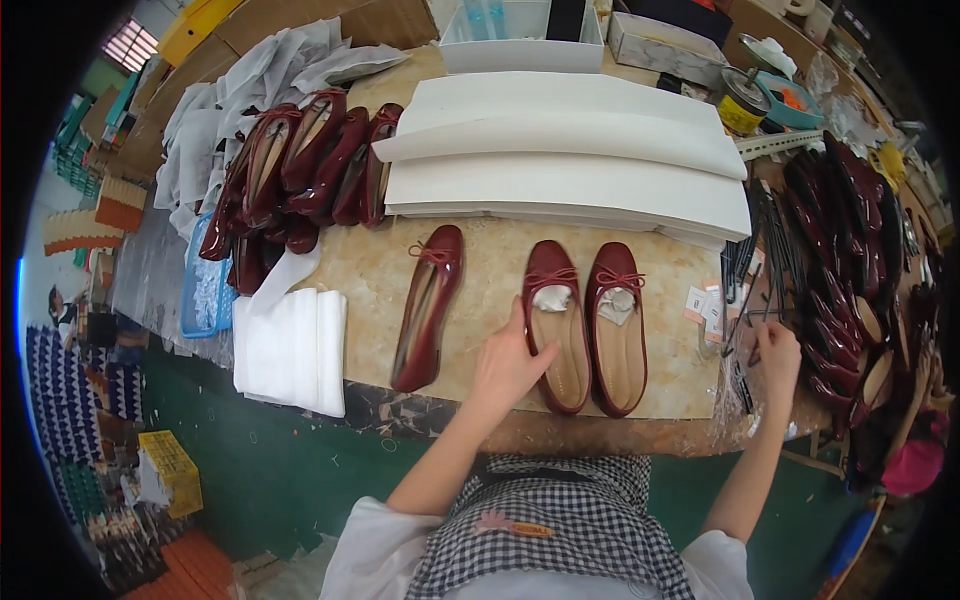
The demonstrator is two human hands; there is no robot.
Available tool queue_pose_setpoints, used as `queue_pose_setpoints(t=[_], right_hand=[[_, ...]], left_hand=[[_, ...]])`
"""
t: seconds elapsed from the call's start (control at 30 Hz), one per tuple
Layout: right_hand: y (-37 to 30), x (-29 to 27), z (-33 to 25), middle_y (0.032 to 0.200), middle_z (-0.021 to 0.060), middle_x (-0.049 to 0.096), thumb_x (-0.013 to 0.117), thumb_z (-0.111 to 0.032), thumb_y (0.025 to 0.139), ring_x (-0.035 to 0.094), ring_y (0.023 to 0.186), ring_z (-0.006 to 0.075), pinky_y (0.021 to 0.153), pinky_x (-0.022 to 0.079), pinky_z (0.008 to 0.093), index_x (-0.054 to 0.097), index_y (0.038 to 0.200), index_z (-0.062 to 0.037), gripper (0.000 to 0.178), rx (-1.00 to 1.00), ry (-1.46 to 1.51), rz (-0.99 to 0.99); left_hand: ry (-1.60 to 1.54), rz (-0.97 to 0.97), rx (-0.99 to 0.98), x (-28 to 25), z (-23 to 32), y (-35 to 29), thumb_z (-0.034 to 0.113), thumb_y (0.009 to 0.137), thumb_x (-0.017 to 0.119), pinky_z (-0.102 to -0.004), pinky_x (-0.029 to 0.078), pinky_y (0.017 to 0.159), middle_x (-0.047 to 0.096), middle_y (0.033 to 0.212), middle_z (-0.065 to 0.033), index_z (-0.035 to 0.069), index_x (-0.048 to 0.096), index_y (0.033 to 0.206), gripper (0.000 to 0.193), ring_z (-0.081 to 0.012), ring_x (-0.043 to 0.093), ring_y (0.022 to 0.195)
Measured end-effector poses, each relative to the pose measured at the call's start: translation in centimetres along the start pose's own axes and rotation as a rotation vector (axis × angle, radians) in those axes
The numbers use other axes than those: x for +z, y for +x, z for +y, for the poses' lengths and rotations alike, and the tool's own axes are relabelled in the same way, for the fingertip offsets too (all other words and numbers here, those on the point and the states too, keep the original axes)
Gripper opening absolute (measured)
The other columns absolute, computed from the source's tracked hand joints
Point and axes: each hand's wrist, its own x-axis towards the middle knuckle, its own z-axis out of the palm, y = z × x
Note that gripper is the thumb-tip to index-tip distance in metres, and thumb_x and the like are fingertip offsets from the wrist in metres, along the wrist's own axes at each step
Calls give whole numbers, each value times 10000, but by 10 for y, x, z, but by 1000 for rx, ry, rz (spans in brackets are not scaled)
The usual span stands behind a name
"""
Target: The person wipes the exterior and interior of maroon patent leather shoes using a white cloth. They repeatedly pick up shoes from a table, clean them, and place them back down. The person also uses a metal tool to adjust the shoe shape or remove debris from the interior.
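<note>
Two dark red ballet flats with bows stand side by side in front of me, toes pointing away, with crumpled white paper in their toes. My left hand (508,366) is at the left ballet flat (560,362), thumb over its opening and fingers along its outer side. The right ballet flat (619,370) stands just beside it, untouched. Over at the right, my right hand (777,352) is closed, fingertips pinched at a thin black stick among loose black sticks (775,240). Another ballet flat (431,310) lies on its side to the left.
White paper sheets (570,185) are stacked behind the pair. Glossy red shoes (300,165) pile up at back left, and more shoes (840,290) at right. Folded white paper (290,350) lies by a blue basket (205,285). Small tags (708,308) lie near my right hand.
</note>
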Motion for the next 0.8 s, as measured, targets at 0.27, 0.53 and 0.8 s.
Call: queue_pose_setpoints(t=[0.27, 0.53, 0.8], right_hand=[[-50, -1, -76, 548, -42, 528, 607, -90, 905, 455, 484, 21, 450, 346, 204, 606, 1086, -36, 188, 11, 694, -162], [-126, -2, -183, 583, -72, 388, 578, -112, 943, 327, 534, 21, 468, 282, 219, 586, 1286, -27, 353, -191, 788, -644], [-124, -14, -196, 570, -54, 424, 522, -94, 972, 364, 501, 29, 451, 301, 223, 580, 1283, -11, 327, -22, 996, -822]], left_hand=[[-1780, -610, -389, 11, 5, -3, 182, 902, 510, -368, 520, 813, 654, 1058, -141, 12, 459, 1360, 491, -216, 652, 927], [-1305, 18, 12, 13, 20, 0, 146, 891, 537, -310, 385, 1010, 512, 1296, -117, 24, 296, 1448, 619, -184, 510, 1166], [-1218, 59, 121, 11, 14, -8, 188, 893, 539, -321, 392, 1007, 506, 1308, -136, -14, 306, 1429, 619, -198, 507, 1176]])
